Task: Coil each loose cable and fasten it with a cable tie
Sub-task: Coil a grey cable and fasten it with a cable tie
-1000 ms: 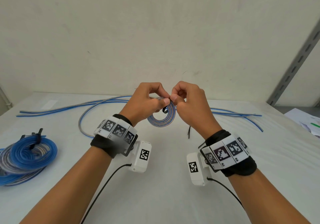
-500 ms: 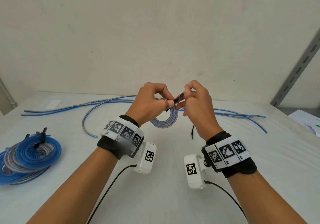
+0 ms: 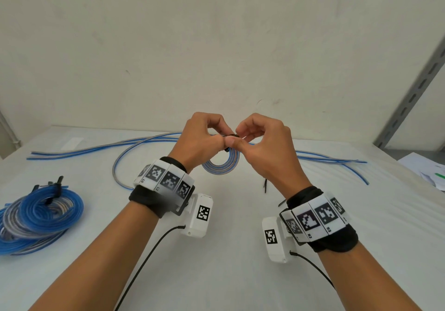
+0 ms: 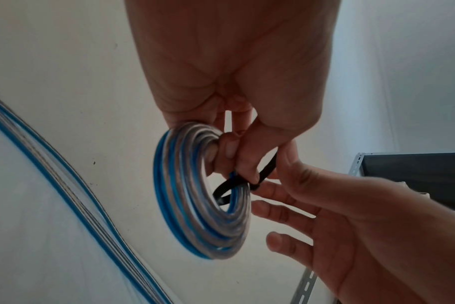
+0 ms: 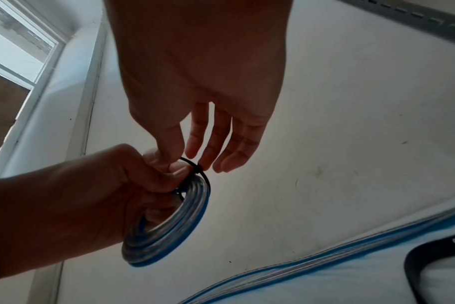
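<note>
While the left hand (image 3: 199,140) grips a small blue-and-clear cable coil (image 4: 195,197) above the white table (image 3: 240,250), a black cable tie (image 4: 229,187) loops loosely around its strands. Right hand (image 3: 262,147) pinches the tie at thumb and forefinger, other fingers (image 5: 237,144) relaxed. Tied coils (image 3: 36,217) lie far left; loose cables (image 3: 134,142) behind.

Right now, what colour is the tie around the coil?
Black cable tie, clearest in the left wrist view.

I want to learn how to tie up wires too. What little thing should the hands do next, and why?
Probably pull the black cable tie tight. It loops loosely round the small coil, with a gap showing, while the left hand grips the coil and the right hand pinches the tie.
</note>
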